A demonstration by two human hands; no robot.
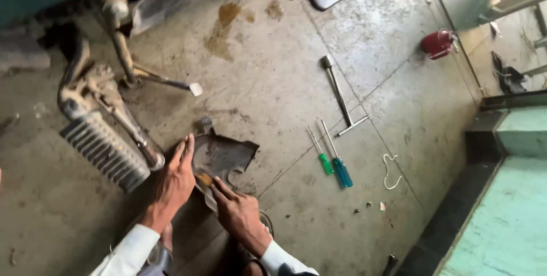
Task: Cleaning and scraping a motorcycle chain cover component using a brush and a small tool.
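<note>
A dark, dirty metal cover plate (225, 156) lies on the concrete floor beside a scooter's finned engine (105, 153) and exhaust pipe (128, 122). My left hand (175, 182) rests flat with fingers together against the plate's left edge, next to the pipe. My right hand (236, 210) presses its fingers on the plate's near edge, by a small orange-brown patch (204, 179). Whether it holds anything I cannot make out.
On the floor to the right lie a green-handled screwdriver (322, 156), a blue-handled screwdriver (339, 165) and a T-handle socket wrench (341, 99). A red can (437, 43) stands far right. An oil stain (223, 25) marks the floor. A teal step (507, 196) borders the right.
</note>
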